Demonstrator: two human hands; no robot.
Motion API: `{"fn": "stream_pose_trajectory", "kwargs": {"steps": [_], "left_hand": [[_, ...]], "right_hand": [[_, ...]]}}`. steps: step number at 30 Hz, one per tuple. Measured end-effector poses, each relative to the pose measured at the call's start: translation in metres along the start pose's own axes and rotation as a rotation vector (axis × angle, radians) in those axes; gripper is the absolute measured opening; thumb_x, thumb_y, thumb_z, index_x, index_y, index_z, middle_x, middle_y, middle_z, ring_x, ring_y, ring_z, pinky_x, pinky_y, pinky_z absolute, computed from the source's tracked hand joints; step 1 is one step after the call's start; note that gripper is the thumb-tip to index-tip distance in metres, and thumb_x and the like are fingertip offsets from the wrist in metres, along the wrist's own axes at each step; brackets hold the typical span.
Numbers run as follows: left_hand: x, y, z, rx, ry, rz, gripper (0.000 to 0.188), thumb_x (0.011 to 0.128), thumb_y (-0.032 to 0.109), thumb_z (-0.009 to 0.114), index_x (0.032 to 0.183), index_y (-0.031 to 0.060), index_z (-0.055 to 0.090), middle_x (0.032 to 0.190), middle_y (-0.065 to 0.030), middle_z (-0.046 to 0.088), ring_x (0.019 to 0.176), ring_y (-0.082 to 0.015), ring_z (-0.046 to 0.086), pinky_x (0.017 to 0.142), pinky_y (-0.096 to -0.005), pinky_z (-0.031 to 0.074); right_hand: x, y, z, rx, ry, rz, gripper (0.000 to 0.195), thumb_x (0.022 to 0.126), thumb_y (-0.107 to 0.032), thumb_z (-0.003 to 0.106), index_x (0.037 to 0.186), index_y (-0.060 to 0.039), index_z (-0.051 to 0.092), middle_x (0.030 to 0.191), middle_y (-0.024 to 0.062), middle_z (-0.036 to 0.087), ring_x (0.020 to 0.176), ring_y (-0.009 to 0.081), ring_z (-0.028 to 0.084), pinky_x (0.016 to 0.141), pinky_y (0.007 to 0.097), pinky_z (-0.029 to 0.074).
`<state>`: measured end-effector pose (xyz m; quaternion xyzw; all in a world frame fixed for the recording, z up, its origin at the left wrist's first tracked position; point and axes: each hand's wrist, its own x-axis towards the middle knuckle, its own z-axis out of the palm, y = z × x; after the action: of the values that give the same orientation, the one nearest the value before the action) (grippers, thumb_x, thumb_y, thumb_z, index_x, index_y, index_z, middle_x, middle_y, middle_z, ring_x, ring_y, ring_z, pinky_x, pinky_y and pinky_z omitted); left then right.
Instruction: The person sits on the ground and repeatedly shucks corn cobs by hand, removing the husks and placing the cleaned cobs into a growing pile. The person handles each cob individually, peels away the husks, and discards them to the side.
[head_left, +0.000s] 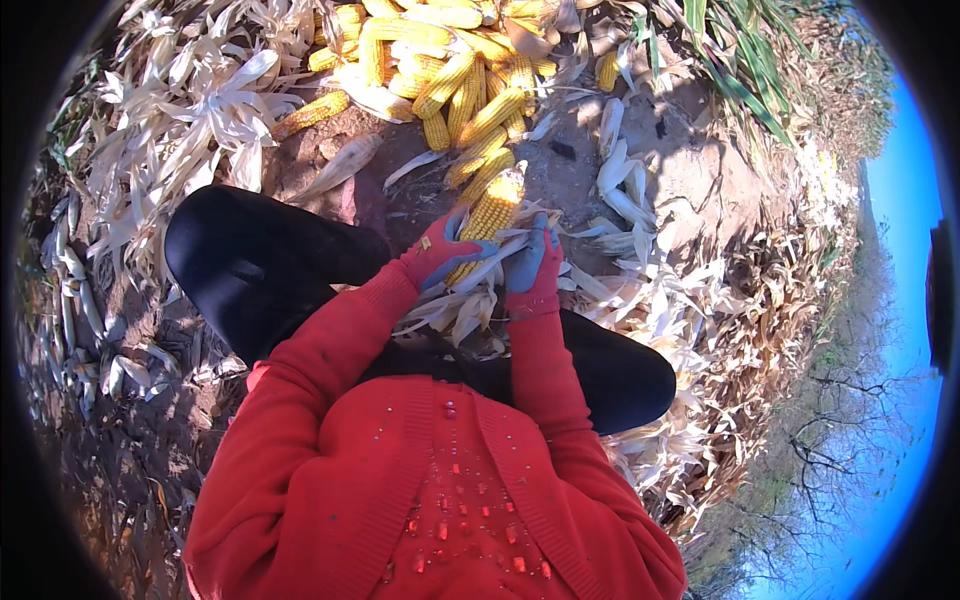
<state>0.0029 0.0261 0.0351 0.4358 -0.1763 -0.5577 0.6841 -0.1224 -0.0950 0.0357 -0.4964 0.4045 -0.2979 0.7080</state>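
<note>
My left hand (448, 251), in a red glove with a grey-blue palm, is closed round the lower part of a yellow ear of corn (491, 214). The ear's tip points away from me and pale husk hangs from its base. On the ear's right side, my right hand (534, 259), gloved the same way, has its fingers closed on dry husk leaves (501, 259). Just beyond the ear lies a heap of husked yellow corn ears (465, 82). The fingertips of both hands are partly hidden by the ear and husk.
Dry husks (217, 97) are piled at the upper left, and more husks (667, 337) lie at the right. Bare soil (705, 180) shows at the upper right beside green leaves (750, 82). My bent legs in black trousers (247, 262) flank the work area. A single ear (311, 114) lies left of the heap.
</note>
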Motion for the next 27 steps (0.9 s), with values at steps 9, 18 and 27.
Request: {"fn": "stream_pose_trajectory", "kwargs": {"steps": [9,18,27], "left_hand": [[0.004,-0.005,0.015,0.313,0.363,0.251,0.06,0.081,0.02,0.073,0.131,0.0004,0.047,0.117,-0.0088,0.061,0.104,-0.0147,0.06,0.09,-0.0302,0.049],[0.03,0.007,-0.028,-0.486,0.647,-0.124,0.038,0.082,0.029,0.072,0.108,0.0034,0.061,0.089,-0.0065,0.065,0.073,-0.017,0.063,0.064,-0.0331,0.051],[0.048,-0.009,-0.062,0.112,0.983,0.213,0.047,0.076,0.027,0.076,0.111,0.0017,0.056,0.096,-0.0096,0.066,0.082,-0.0177,0.063,0.073,-0.0344,0.051]], "right_hand": [[0.0,0.025,0.01,0.583,-0.113,0.128,0.027,0.1,-0.034,0.045,0.103,-0.0097,0.057,0.093,0.0048,0.062,0.084,0.0155,0.059,0.071,0.0303,0.049],[-0.041,-0.038,0.051,-0.055,-0.389,0.034,0.031,0.099,-0.028,0.047,0.096,-0.0009,0.062,0.079,0.0052,0.062,0.073,0.0167,0.061,0.066,0.029,0.048],[-0.022,0.051,0.01,-1.176,-0.652,-0.046,0.035,0.086,-0.036,0.059,0.103,-0.0056,0.064,0.093,0.0195,0.065,0.088,0.04,0.062,0.075,0.0453,0.048]]}}
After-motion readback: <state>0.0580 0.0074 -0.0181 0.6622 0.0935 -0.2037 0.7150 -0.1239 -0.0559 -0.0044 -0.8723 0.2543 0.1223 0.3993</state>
